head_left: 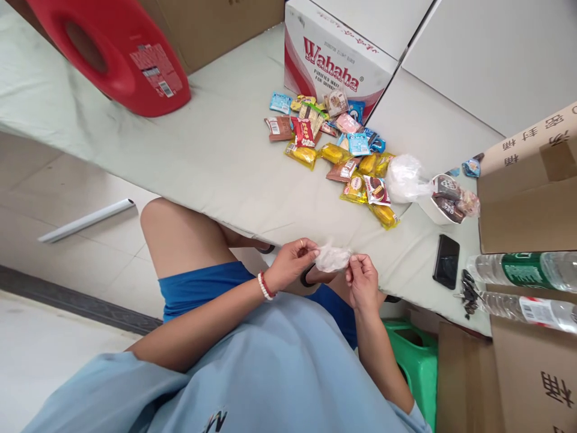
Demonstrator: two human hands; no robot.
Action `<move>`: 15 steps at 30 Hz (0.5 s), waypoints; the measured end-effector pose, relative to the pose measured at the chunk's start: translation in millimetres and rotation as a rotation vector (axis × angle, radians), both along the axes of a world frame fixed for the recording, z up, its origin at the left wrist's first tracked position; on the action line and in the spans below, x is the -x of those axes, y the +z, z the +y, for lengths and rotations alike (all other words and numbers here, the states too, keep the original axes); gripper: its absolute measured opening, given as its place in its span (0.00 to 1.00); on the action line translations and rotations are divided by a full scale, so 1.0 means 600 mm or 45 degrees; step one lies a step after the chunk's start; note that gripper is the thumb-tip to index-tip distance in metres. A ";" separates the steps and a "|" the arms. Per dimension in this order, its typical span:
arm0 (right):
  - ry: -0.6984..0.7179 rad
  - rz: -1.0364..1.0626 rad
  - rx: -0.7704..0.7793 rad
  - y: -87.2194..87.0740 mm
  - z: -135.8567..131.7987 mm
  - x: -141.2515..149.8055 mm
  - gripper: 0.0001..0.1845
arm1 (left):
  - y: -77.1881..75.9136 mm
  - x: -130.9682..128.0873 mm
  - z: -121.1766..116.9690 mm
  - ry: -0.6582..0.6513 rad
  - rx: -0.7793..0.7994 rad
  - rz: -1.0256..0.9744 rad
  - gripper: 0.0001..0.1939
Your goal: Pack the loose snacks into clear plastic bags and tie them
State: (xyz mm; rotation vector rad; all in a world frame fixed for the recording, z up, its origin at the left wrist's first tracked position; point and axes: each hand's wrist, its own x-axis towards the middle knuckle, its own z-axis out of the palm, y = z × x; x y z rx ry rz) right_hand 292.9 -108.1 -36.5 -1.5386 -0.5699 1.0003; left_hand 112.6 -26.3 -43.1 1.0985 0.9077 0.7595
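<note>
The left hand [295,263] and right hand [363,279] each pinch an end of crumpled translucent plastic film [332,258], stretched between them by the near edge of the cloth-covered table [216,162]. Clockwise from the hands, wrapped snacks [333,153] spread at twelve to one o'clock, before the Wahaha water carton [333,60]. A bunched plastic bag [404,177] lies between one and two; a white tub [439,210] holding packets is at two. A black smartphone [446,261], keys [470,294] and two plastic bottles [523,269] lie around three. Off the table, a green plastic stool [426,373] stands between four and five; a pale tube [88,221] lies on the tiled floor [27,174] at nine. The red jug [130,66] is at ten.
</note>
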 end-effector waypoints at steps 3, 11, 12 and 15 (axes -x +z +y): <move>0.005 0.038 0.024 -0.006 -0.007 -0.009 0.23 | 0.006 0.012 0.010 0.215 0.276 -0.114 0.23; 0.084 -0.491 0.065 0.019 -0.026 -0.030 0.19 | 0.020 0.014 0.016 0.190 0.333 -0.237 0.25; 0.027 -0.664 -0.003 0.026 -0.028 -0.032 0.18 | 0.020 0.012 0.015 0.170 0.317 -0.233 0.25; 0.160 -1.004 -0.190 0.044 -0.023 -0.031 0.20 | 0.020 0.004 0.010 0.079 0.268 -0.238 0.24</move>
